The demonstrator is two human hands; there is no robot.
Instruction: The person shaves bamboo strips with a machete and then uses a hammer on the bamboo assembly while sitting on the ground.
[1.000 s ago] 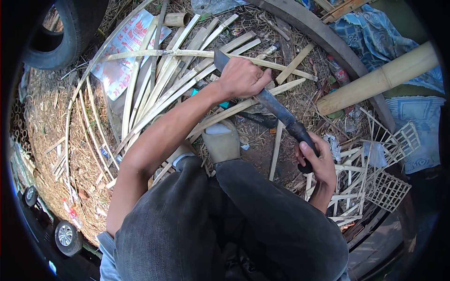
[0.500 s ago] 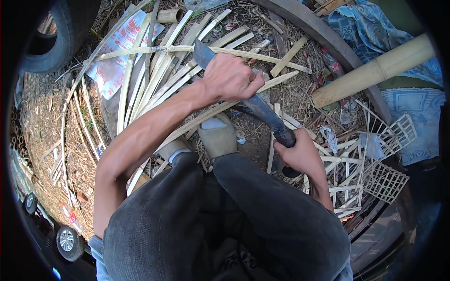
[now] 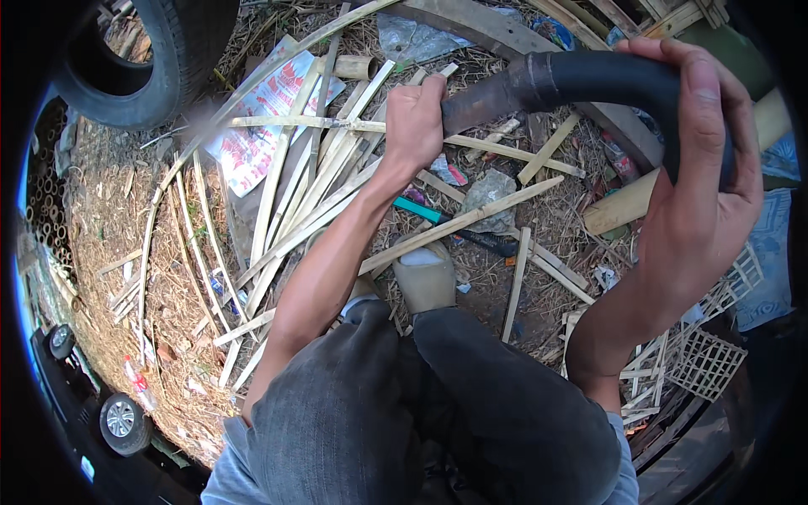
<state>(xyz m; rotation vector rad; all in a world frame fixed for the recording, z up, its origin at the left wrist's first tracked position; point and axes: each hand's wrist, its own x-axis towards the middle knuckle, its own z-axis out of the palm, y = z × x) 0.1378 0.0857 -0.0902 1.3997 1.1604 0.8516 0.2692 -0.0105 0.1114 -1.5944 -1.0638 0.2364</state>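
a big knife [image 3: 572, 78] hangs raised above the straw-strewn ground [image 3: 101, 219], toward the far edge where a curved dark rim [image 3: 475, 28] runs. its short visible stretch of blade [image 3: 480, 101] is dull grey-brown; a worn, rusty-looking collar [image 3: 532, 80] joins it to a thick, black handle [image 3: 619, 78] that bends sharply down at the right end. the right hand [image 3: 703, 160] is held high, wrist lifted, thumb and fingers wrapped around that bend. the left arm reaches forward, and the left hand [image 3: 417, 124] makes a tight fist, knuckles up, where the blade passes from sight; i cannot tell whether its fingers grip the metal. pale bamboo strips [image 3: 282, 172] lie beyond the left forearm [image 3: 324, 269].
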